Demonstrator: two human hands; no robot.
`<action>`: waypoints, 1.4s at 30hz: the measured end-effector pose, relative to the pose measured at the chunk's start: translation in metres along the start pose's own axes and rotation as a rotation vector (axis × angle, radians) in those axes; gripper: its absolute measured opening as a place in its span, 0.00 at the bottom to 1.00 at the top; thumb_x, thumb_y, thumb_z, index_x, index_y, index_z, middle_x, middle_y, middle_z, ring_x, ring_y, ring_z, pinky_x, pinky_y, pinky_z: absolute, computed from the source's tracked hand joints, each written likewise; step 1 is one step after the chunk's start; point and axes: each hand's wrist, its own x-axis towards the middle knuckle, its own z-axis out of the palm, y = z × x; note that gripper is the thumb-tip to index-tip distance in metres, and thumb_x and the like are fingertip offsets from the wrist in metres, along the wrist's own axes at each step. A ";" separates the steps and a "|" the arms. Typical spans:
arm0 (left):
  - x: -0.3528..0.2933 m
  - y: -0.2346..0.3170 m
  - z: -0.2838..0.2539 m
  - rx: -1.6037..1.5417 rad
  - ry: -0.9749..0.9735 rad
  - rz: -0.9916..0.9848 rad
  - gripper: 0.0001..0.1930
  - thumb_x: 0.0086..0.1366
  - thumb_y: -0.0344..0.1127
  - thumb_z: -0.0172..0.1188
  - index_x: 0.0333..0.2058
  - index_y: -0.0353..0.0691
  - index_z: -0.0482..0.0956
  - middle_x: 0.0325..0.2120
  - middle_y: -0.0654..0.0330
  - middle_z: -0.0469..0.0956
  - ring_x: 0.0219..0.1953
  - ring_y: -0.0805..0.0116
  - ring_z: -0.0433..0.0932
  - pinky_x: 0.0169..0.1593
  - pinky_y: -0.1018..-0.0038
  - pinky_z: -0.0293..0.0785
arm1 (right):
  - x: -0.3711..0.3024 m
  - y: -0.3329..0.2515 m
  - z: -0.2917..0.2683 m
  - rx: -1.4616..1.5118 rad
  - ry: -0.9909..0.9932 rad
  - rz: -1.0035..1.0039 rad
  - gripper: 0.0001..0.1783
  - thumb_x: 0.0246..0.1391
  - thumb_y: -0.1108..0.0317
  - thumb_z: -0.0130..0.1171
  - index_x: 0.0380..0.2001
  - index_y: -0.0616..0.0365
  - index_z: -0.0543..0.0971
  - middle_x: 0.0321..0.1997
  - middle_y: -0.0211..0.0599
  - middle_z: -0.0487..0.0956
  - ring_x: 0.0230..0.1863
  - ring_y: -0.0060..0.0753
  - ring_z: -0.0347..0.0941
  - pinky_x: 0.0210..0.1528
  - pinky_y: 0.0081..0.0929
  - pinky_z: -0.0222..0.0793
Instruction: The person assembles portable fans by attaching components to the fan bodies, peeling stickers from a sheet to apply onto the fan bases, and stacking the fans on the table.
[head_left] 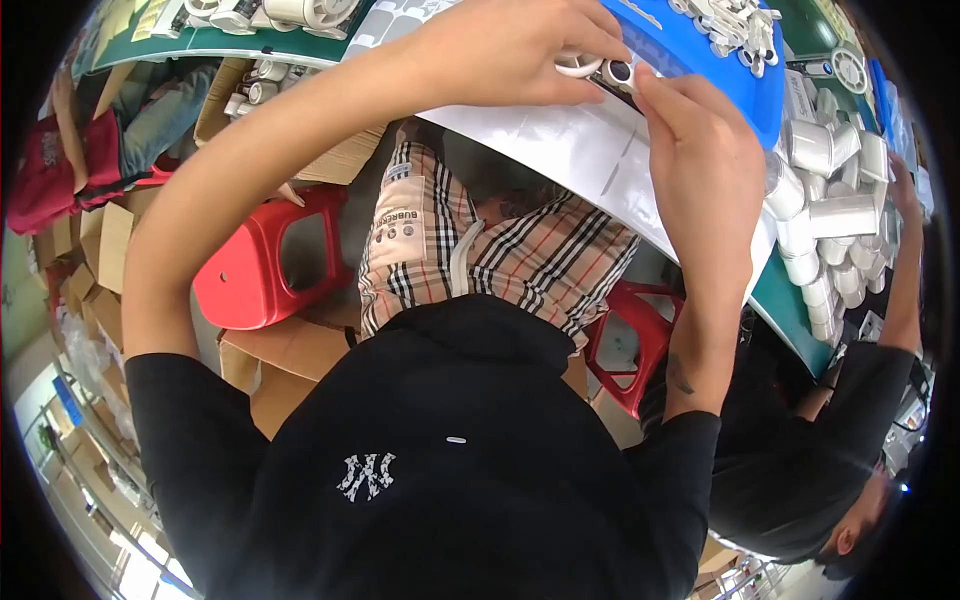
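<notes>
Between the fingers of both hands sits a white curved plastic rim (578,68), gripped by the left hand (520,50), with a small white plastic piece with a dark round face (619,73) just beside it, pinched at the right hand's (705,135) fingertips; whether the two are joined I cannot tell. Below the fingers spreads a glossy white surface (575,140), and beyond the right fingers lies a blue plastic tray (745,98) bearing small white plastic parts (738,30).

The left hand (530,48) partly covers the white part (580,72) (its full shape cannot be told).
</notes>
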 end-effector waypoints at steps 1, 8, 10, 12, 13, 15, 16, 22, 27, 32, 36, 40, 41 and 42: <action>0.000 0.003 -0.004 0.004 -0.032 -0.019 0.20 0.52 0.35 0.64 0.46 0.40 0.77 0.48 0.51 0.74 0.51 0.53 0.71 0.52 0.67 0.69 | 0.002 -0.001 -0.001 -0.038 -0.022 -0.038 0.09 0.50 0.71 0.60 0.35 0.59 0.83 0.30 0.43 0.77 0.33 0.42 0.75 0.35 0.31 0.70; -0.013 0.036 0.014 0.103 0.304 0.093 0.13 0.49 0.32 0.64 0.36 0.40 0.75 0.37 0.56 0.73 0.42 0.55 0.71 0.47 0.64 0.68 | -0.008 0.039 0.010 0.584 -0.117 0.054 0.19 0.46 0.68 0.66 0.44 0.59 0.80 0.42 0.40 0.78 0.44 0.36 0.76 0.47 0.24 0.68; -0.014 0.048 0.009 0.117 0.283 0.059 0.14 0.47 0.33 0.65 0.33 0.40 0.74 0.36 0.55 0.74 0.42 0.54 0.71 0.46 0.63 0.68 | -0.020 0.045 0.021 0.737 -0.169 0.123 0.30 0.44 0.66 0.69 0.53 0.57 0.74 0.48 0.40 0.77 0.50 0.37 0.73 0.53 0.27 0.66; -0.003 0.060 -0.012 0.100 0.099 -0.115 0.15 0.46 0.33 0.66 0.33 0.39 0.73 0.34 0.53 0.75 0.42 0.52 0.72 0.46 0.62 0.69 | -0.019 0.040 0.025 0.694 -0.182 0.045 0.30 0.44 0.66 0.68 0.52 0.58 0.75 0.48 0.40 0.77 0.50 0.36 0.73 0.53 0.28 0.66; 0.001 0.064 -0.018 0.086 -0.084 -0.277 0.16 0.45 0.34 0.67 0.34 0.39 0.73 0.33 0.51 0.76 0.42 0.50 0.73 0.45 0.62 0.69 | -0.018 0.037 0.026 0.646 -0.185 -0.036 0.29 0.43 0.67 0.68 0.52 0.58 0.75 0.48 0.39 0.77 0.49 0.34 0.73 0.54 0.29 0.66; -0.001 0.048 -0.006 -0.010 -0.017 -0.311 0.17 0.45 0.35 0.67 0.34 0.38 0.73 0.31 0.48 0.77 0.41 0.45 0.74 0.44 0.60 0.70 | -0.017 0.037 0.028 0.612 -0.186 -0.038 0.29 0.43 0.68 0.68 0.52 0.58 0.75 0.48 0.39 0.77 0.48 0.34 0.73 0.53 0.28 0.66; 0.000 0.042 -0.004 -0.037 -0.028 -0.311 0.17 0.45 0.35 0.67 0.34 0.37 0.73 0.32 0.48 0.77 0.41 0.44 0.74 0.44 0.60 0.70 | -0.017 0.041 0.031 0.688 -0.197 0.000 0.29 0.43 0.67 0.68 0.51 0.58 0.75 0.47 0.40 0.77 0.48 0.36 0.73 0.52 0.28 0.66; 0.001 0.046 -0.005 -0.083 -0.048 -0.365 0.21 0.46 0.36 0.68 0.39 0.34 0.74 0.34 0.46 0.78 0.42 0.45 0.75 0.45 0.60 0.71 | -0.019 0.044 0.039 0.769 -0.153 0.009 0.27 0.44 0.67 0.68 0.50 0.58 0.76 0.45 0.41 0.76 0.47 0.38 0.73 0.51 0.28 0.67; 0.000 0.057 0.001 0.071 0.020 -0.356 0.20 0.46 0.34 0.66 0.40 0.35 0.77 0.35 0.46 0.78 0.43 0.47 0.75 0.46 0.60 0.72 | -0.024 0.037 0.038 0.462 -0.037 -0.110 0.27 0.44 0.67 0.67 0.51 0.58 0.75 0.43 0.41 0.77 0.46 0.41 0.74 0.50 0.27 0.67; 0.000 0.056 0.006 0.060 0.067 -0.430 0.15 0.45 0.32 0.65 0.35 0.36 0.81 0.31 0.47 0.79 0.41 0.47 0.75 0.46 0.60 0.71 | -0.022 0.026 0.035 0.569 -0.109 0.098 0.26 0.45 0.69 0.69 0.49 0.59 0.77 0.47 0.37 0.79 0.46 0.27 0.74 0.51 0.22 0.67; 0.000 0.062 0.008 0.047 0.143 -0.502 0.14 0.44 0.34 0.66 0.32 0.38 0.83 0.30 0.46 0.80 0.38 0.47 0.76 0.44 0.60 0.73 | -0.014 0.037 0.036 0.842 -0.234 0.322 0.27 0.42 0.71 0.71 0.49 0.60 0.77 0.44 0.37 0.80 0.46 0.26 0.75 0.50 0.21 0.67; 0.002 0.051 0.008 -0.029 0.216 -0.498 0.15 0.42 0.37 0.68 0.31 0.39 0.85 0.26 0.45 0.79 0.31 0.47 0.78 0.38 0.62 0.75 | -0.001 0.043 0.033 0.923 -0.308 0.402 0.26 0.43 0.73 0.68 0.49 0.61 0.77 0.46 0.36 0.79 0.48 0.26 0.73 0.54 0.22 0.65; 0.001 0.050 0.007 0.013 0.233 -0.453 0.16 0.41 0.37 0.68 0.32 0.40 0.85 0.24 0.45 0.79 0.29 0.47 0.79 0.37 0.62 0.75 | -0.003 0.042 0.032 0.924 -0.310 0.391 0.26 0.43 0.73 0.68 0.49 0.61 0.77 0.46 0.36 0.79 0.48 0.26 0.73 0.54 0.22 0.65; -0.004 0.051 0.011 -0.016 0.267 -0.420 0.16 0.41 0.37 0.68 0.32 0.39 0.85 0.25 0.45 0.79 0.31 0.47 0.79 0.38 0.63 0.75 | -0.007 0.042 0.031 0.845 -0.289 0.308 0.26 0.45 0.72 0.67 0.50 0.61 0.76 0.49 0.37 0.78 0.51 0.27 0.72 0.56 0.23 0.64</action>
